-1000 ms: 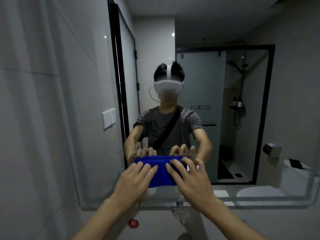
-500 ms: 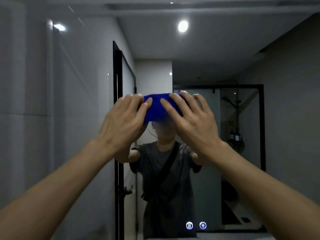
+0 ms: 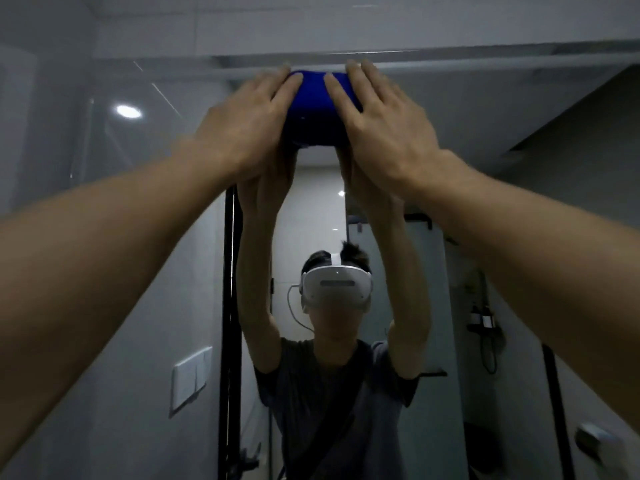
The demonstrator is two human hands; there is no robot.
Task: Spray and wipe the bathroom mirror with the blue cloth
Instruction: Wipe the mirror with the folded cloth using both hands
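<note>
- Both forearms reach up and forward from the bottom corners, bare, meeting near the top of the mirror [image 3: 519,109].
- Left hand [image 3: 249,123] is flat, fingers stretched out and close together, pressing on the left side of the blue cloth [image 3: 317,109]. Not gripping it, just palming it against the glass.
- Right hand [image 3: 384,123] is the same deal on the right side, fingers long and a bit fanned, tips at the cloth's top edge.
- The cloth is bunched into a wad between the two hands, right up by the mirror's upper edge.
- Deeper in the reflection: the person in a grey tee with a white headset [image 3: 336,289], a wall switch [image 3: 190,379], and a black-framed shower door [image 3: 230,306].
</note>
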